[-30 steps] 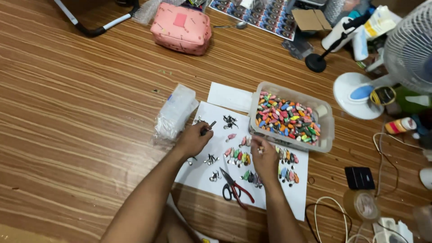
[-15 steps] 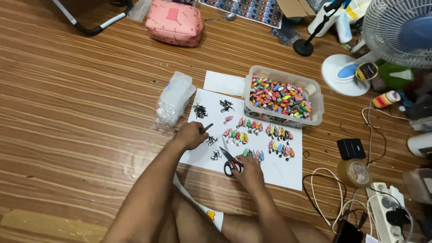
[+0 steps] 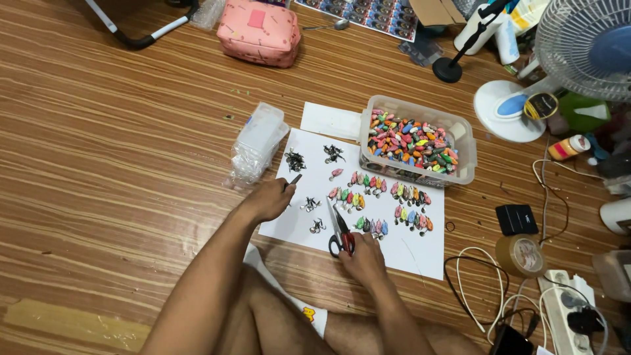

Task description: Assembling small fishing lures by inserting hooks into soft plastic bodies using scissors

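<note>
Right hand (image 3: 363,260) closed on red-handled scissors (image 3: 340,230), blades pointing 12 o'clock over white paper sheet (image 3: 420,253). Left hand (image 3: 269,199) at 10 o'clock, curled round small dark piece (image 3: 295,179). Risk: blades may scatter colourful pieces (image 3: 368,204); clear tub (image 3: 460,141) beyond.

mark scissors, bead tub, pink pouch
scissors (image 3: 339,231) head view, on the blades near the pivot
bead tub (image 3: 464,172) head view, on its right rim
pink pouch (image 3: 257,33) head view, on its top face
</note>
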